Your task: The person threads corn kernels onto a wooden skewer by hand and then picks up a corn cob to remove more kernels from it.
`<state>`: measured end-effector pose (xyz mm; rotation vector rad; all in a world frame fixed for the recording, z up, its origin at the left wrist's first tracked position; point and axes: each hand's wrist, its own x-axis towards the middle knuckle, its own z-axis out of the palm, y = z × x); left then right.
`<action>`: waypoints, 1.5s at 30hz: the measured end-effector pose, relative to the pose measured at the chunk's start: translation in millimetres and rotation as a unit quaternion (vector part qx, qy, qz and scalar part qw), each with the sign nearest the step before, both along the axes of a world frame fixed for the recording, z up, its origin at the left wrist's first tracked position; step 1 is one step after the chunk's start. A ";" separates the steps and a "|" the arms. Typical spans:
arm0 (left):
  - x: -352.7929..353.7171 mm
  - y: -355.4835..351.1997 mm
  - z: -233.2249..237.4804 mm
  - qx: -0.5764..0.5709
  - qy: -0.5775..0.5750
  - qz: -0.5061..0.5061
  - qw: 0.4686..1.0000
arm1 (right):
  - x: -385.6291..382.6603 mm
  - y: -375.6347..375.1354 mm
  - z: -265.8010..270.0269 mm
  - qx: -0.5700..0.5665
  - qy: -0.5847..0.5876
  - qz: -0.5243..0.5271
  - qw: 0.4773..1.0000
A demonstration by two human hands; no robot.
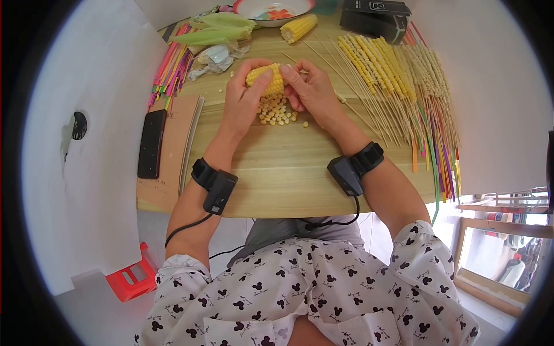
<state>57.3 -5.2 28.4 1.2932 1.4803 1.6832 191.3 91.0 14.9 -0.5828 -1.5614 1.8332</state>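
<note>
My left hand [245,95] is wrapped round a yellow corn cob [267,81] above the table. At the cob's right end, the thumb and fingers of my right hand [309,89] are pinched together against it. What sits between those fingertips, if anything, is too small to make out. Below the cob lies a pile of loose corn kernels [278,111], with a stray kernel [306,124] to its right. To the right of my right hand, thin wooden skewers [369,109] fan across the table, and several skewers threaded with kernels [375,63] lie side by side.
A second cob piece [299,29] lies near an enamel basin [271,10] at the back. Green husks [216,30], a plastic bag [216,59] and colourful strips [171,63] occupy the left. A phone [152,144] rests on a notebook [179,173]. A black box [375,20] stands back right.
</note>
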 end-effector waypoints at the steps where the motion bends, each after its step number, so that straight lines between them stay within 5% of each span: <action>1: -0.6 0.1 -0.2 0.000 0.000 0.000 1.000 | -0.3 0.2 -0.3 0.002 0.004 0.004 1.000; 12: -12.3 8.5 -13.5 0.008 -0.136 -0.019 0.990 | 0.1 1.0 -0.5 -0.001 0.011 0.027 1.000; 28: -7.2 5.5 -7.2 -0.050 -0.097 0.018 0.994 | 0.3 -0.7 3.5 -0.003 0.018 0.012 1.000; 45: -15.9 9.3 -11.5 -0.018 -0.180 0.076 0.981 | 0.9 2.2 -2.0 0.002 0.002 0.009 1.000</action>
